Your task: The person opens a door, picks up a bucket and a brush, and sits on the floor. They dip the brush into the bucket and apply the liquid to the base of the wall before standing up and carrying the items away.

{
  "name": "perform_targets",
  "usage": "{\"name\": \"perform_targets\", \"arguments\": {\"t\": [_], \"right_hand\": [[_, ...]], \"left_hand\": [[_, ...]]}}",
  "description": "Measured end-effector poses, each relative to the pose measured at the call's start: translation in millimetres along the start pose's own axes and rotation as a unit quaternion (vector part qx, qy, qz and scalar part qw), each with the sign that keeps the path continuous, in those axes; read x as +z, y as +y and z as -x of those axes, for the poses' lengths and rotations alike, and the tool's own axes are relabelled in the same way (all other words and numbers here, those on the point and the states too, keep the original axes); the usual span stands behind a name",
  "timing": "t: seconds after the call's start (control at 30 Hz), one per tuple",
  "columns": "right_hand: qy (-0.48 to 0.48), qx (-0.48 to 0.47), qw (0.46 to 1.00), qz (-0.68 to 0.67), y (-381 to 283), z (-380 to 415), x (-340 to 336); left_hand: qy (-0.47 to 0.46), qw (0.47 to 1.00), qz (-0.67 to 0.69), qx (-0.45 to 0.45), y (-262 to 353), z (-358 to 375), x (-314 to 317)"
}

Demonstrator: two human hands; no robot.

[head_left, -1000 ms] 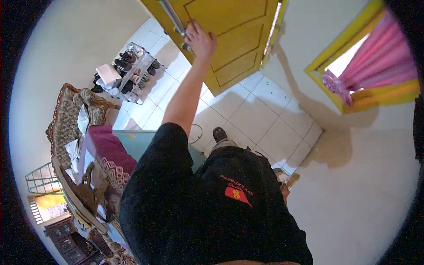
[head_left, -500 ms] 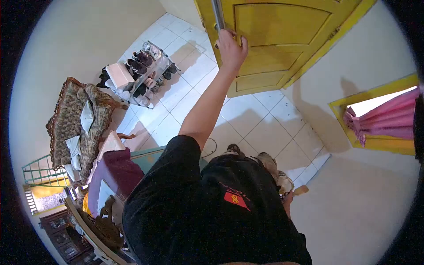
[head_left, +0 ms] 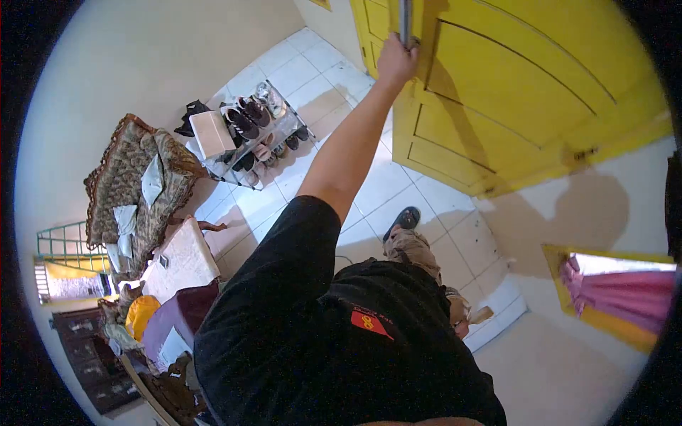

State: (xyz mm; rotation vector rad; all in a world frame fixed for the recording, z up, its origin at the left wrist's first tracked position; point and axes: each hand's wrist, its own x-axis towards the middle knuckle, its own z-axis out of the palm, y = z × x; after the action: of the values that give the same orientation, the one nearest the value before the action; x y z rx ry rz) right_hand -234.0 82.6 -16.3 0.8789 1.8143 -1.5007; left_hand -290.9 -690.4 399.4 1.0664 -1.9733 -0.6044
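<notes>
My left hand reaches far forward, its fingers wrapped round the lower end of a grey metal bar. The bar stands along the free edge of a yellow panelled door. Low on my right side, my right hand shows only in part past my black shirt. Beside it a tan, flat-ended piece sticks out; I cannot tell what this hand holds. My dark shoe is on the tiles below the door.
A shoe rack with several shoes and a pale box stands ahead left. A patterned sofa and a purple-covered piece are at left. White tiles cover the floor. A pink curtain hangs at the right window.
The yellow door has swung, showing its face wider, and another yellow panel appears behind it. My left hand stays on the bar. One foot has stepped forward.
</notes>
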Motion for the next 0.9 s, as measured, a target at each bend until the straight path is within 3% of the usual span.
{"name": "perform_targets", "arguments": {"t": [0.17, 0.33, 0.4, 0.43, 0.5, 0.6, 0.7, 0.77, 0.8, 0.87, 0.9], "right_hand": [[-0.06, -0.094, 0.993, 0.048, -116.4, 81.4, 115.5], [0.023, -0.05, 0.988, 0.145, -133.9, 25.1, 151.4], [-0.023, -0.095, 0.991, 0.089, -147.4, 21.5, 173.5], [-0.043, -0.059, 0.997, 0.003, -153.2, 20.2, 187.1], [-0.038, -0.04, 0.998, 0.015, -166.4, 18.9, 208.8], [-0.096, -0.039, 0.992, 0.071, -184.9, 27.4, 231.5], [-0.085, -0.044, 0.991, 0.097, -192.7, 22.3, 260.5], [-0.082, -0.048, 0.988, 0.122, -197.1, 26.8, 289.9], [-0.08, -0.05, 0.986, 0.136, -200.8, 31.4, 307.3], [-0.079, -0.062, 0.982, 0.162, -206.4, 37.0, 344.3], [-0.08, -0.068, 0.979, 0.177, -208.7, 39.1, 362.0]], "left_hand": [[-0.025, 0.999, -0.008, 0.038, -4.3, -70.6, 45.1], [-0.065, 0.998, -0.001, 0.024, 2.9, -106.1, 69.5], [-0.059, 0.997, -0.009, 0.046, -3.6, -113.2, 76.2], [-0.075, 0.996, -0.015, 0.053, -0.5, -114.5, 75.5], [-0.079, 0.99, -0.037, 0.115, -14.9, -120.1, 85.1], [-0.152, 0.984, 0.0, 0.093, -49.5, -95.3, 81.4], [-0.266, 0.963, -0.006, 0.034, -128.1, -47.0, 76.1], [-0.35, 0.936, -0.002, -0.02, -223.0, 1.3, 81.7], [-0.403, 0.913, -0.008, -0.056, -256.1, 19.0, 63.5], [-0.524, 0.819, -0.088, -0.219, -327.9, 54.5, 27.6], [-0.46, 0.865, -0.134, -0.149, -415.1, 110.2, 36.3]]}}
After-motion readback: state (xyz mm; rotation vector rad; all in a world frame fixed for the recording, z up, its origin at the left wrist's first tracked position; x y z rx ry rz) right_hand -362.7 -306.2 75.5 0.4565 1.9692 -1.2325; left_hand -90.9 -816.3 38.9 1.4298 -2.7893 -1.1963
